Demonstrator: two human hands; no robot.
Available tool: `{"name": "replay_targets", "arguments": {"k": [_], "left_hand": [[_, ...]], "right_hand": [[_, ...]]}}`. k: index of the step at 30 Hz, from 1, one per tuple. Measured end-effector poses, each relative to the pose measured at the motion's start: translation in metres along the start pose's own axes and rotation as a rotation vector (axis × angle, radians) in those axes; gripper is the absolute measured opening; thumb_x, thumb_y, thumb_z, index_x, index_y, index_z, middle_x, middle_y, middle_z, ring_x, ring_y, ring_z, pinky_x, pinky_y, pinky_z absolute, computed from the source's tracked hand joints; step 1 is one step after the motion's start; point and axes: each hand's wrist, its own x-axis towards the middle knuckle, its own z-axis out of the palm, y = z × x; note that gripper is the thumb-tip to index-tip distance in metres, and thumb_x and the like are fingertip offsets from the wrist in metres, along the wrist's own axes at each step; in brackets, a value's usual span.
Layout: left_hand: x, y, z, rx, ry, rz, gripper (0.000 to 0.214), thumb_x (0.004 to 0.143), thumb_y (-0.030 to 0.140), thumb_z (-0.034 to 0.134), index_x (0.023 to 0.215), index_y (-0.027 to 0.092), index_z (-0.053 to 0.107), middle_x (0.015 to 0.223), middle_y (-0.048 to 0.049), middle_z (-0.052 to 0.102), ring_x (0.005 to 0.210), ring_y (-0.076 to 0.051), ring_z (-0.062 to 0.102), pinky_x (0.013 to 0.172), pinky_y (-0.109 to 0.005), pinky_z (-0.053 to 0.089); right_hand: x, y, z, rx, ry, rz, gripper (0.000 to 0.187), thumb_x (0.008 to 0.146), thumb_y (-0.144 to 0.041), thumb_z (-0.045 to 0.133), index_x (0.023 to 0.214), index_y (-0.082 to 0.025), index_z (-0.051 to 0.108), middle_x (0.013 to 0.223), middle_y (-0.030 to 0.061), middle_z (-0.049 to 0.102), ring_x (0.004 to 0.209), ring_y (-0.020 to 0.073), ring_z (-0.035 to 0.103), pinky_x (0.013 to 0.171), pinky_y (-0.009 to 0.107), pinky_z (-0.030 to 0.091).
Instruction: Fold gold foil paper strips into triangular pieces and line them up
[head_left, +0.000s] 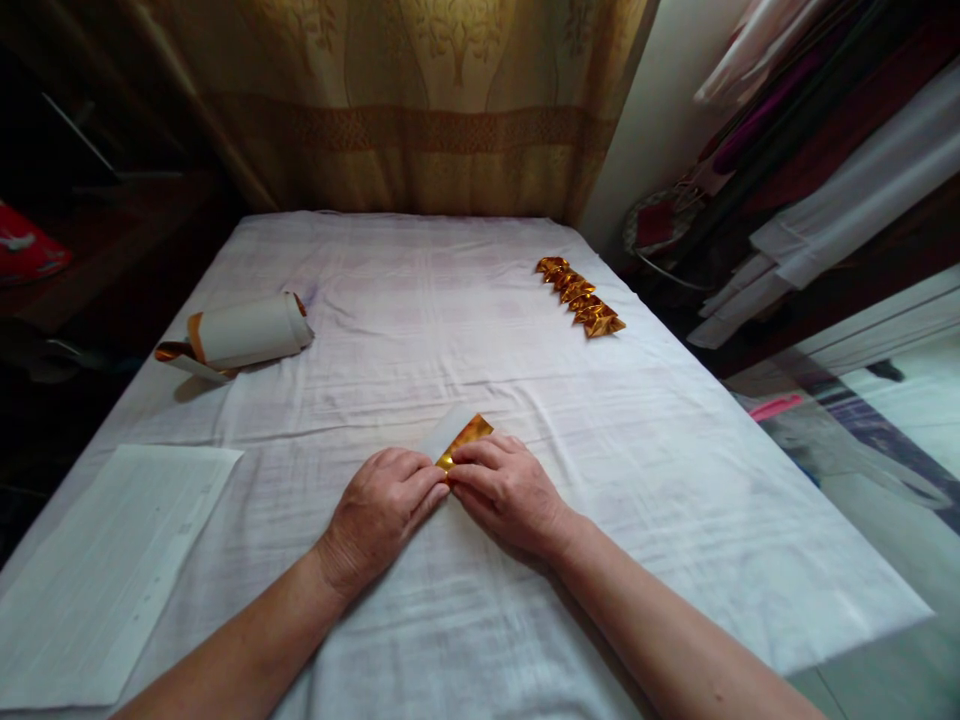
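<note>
A small piece of gold foil paper (471, 432), shiny gold on one face and white on the other, lies on the cloth-covered table between my hands. It is partly folded, with its white side showing at the upper left. My left hand (386, 500) pinches its near left end, fingers pressed together. From the other side my right hand (510, 490) grips the near right part, its fingers lying over the gold face. The fingertips of both hands nearly meet at the near corner, and they hide the lower part of the piece.
Several folded gold foil pieces (577, 295) lie in a row at the back right. A roll of white-backed gold paper (251, 332) rests at the left, above white paper sheets (112, 570). Behind the table hangs a curtain (420, 120); clothes (862, 190) hang at the right.
</note>
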Motion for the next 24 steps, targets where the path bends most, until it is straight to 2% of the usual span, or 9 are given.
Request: {"name": "replay_targets", "arguments": {"k": [7, 14, 18, 24], "left_hand": [[-0.001, -0.007, -0.003, -0.087, 0.016, -0.050, 0.019, 0.099, 0.032, 0.053, 0.095, 0.020, 0.067, 0.090, -0.0029, 0.068, 0.086, -0.018, 0.059, 0.081, -0.032, 0.046], [0.001, -0.008, 0.000, -0.059, -0.004, -0.174, 0.016, 0.095, 0.030, 0.057, 0.085, 0.021, 0.065, 0.089, -0.0031, 0.065, 0.088, -0.022, 0.057, 0.084, -0.038, 0.044], [0.002, -0.006, 0.001, -0.063, -0.011, -0.229, 0.014, 0.093, 0.030, 0.058, 0.084, 0.021, 0.064, 0.091, -0.0038, 0.064, 0.090, -0.022, 0.056, 0.086, -0.039, 0.044], [0.005, -0.004, 0.000, -0.052, -0.023, -0.259, 0.016, 0.094, 0.030, 0.055, 0.083, 0.021, 0.062, 0.091, -0.0045, 0.064, 0.090, -0.022, 0.055, 0.084, -0.040, 0.043]], "right_hand": [[0.004, -0.004, 0.006, 0.052, 0.012, 0.116, 0.012, 0.092, -0.020, 0.059, 0.087, -0.020, 0.069, 0.093, 0.0055, 0.071, 0.085, 0.0196, 0.061, 0.079, 0.033, 0.046], [0.009, -0.008, 0.009, 0.070, 0.021, 0.234, 0.015, 0.089, -0.016, 0.058, 0.076, -0.020, 0.065, 0.087, 0.0060, 0.068, 0.081, 0.0189, 0.059, 0.076, 0.032, 0.046], [0.012, -0.008, 0.011, 0.070, 0.020, 0.290, 0.013, 0.088, -0.017, 0.058, 0.078, -0.020, 0.064, 0.087, 0.0055, 0.066, 0.083, 0.0185, 0.060, 0.077, 0.031, 0.046], [0.014, -0.008, 0.011, 0.046, 0.011, 0.301, 0.013, 0.088, -0.017, 0.058, 0.075, -0.021, 0.061, 0.082, 0.0047, 0.064, 0.079, 0.0192, 0.058, 0.073, 0.031, 0.045]]}}
